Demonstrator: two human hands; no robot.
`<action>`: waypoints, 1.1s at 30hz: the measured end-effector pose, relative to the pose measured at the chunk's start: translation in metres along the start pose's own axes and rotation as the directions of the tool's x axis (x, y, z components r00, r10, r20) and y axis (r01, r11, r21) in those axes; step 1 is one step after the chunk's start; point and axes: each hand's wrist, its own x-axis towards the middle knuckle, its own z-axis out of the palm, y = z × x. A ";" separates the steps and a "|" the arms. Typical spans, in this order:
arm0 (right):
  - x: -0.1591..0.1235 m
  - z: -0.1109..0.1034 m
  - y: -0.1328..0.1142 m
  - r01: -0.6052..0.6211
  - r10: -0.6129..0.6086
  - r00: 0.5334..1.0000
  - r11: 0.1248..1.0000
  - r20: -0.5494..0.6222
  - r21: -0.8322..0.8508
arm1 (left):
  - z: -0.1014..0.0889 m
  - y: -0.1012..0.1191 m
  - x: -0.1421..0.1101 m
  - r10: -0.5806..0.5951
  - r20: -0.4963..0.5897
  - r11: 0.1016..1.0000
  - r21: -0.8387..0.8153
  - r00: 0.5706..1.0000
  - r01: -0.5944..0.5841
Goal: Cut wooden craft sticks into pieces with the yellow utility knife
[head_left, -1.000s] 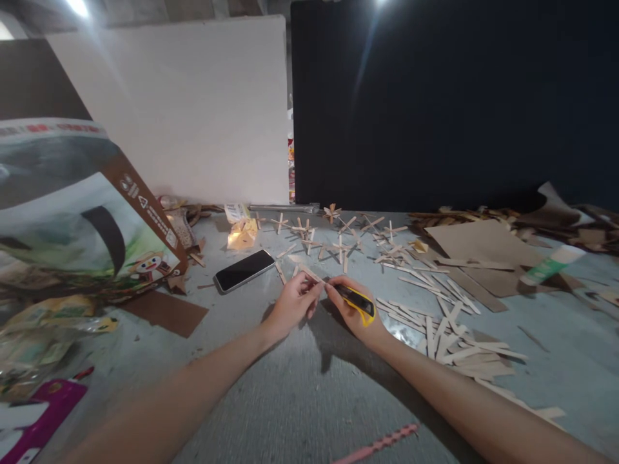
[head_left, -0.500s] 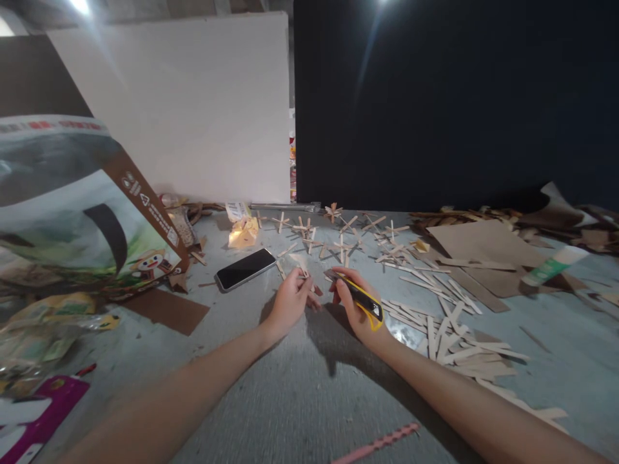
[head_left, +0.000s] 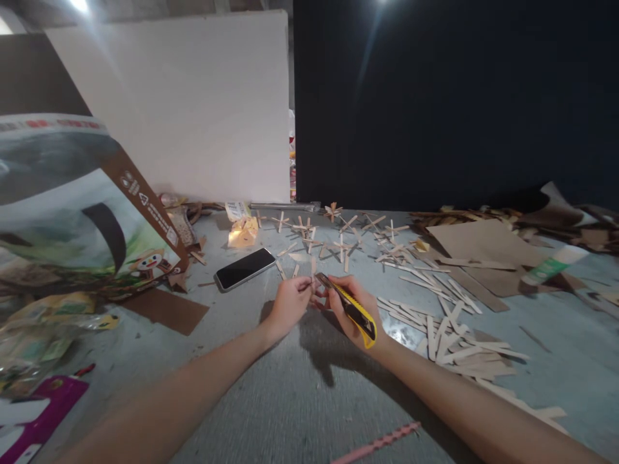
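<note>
My right hand is closed around a yellow and black utility knife, its tip pointing up and to the left. Close beside it, my left hand pinches a small thin wooden stick that rises from between the fingertips. The knife tip is right by this stick; whether it touches cannot be made out. Both hands are just above the grey table, and the fingers partly hide the stick's lower part. Several crossed wooden sticks lie beyond the hands.
A smartphone lies left of my hands. Many loose sticks are piled to the right, near brown cardboard and a glue stick. A large printed bag stands at left. A pink twisted rod lies in front.
My right hand has moved slightly left and down with the utility knife, bringing its tip up to the left fingertips. The stick in my left hand now points more upright.
</note>
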 end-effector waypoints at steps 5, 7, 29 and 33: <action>0.001 0.000 -0.004 0.040 -0.039 0.999 0.999 0.026 -0.016 | -0.001 -0.003 0.001 0.050 -0.029 0.998 0.045 0.998 -0.049; 0.001 0.001 -0.005 0.045 -0.045 0.998 0.999 0.033 -0.014 | -0.002 -0.004 0.002 0.073 -0.043 0.995 0.064 0.996 -0.070; 0.002 0.005 -0.004 -0.017 0.013 0.999 0.994 0.037 0.110 | -0.003 0.004 -0.002 0.026 0.022 0.999 0.041 0.999 -0.027; 0.001 0.009 -0.004 -0.054 0.053 0.999 0.980 0.010 0.190 | -0.003 0.004 -0.002 0.017 0.035 1.000 0.006 0.999 -0.017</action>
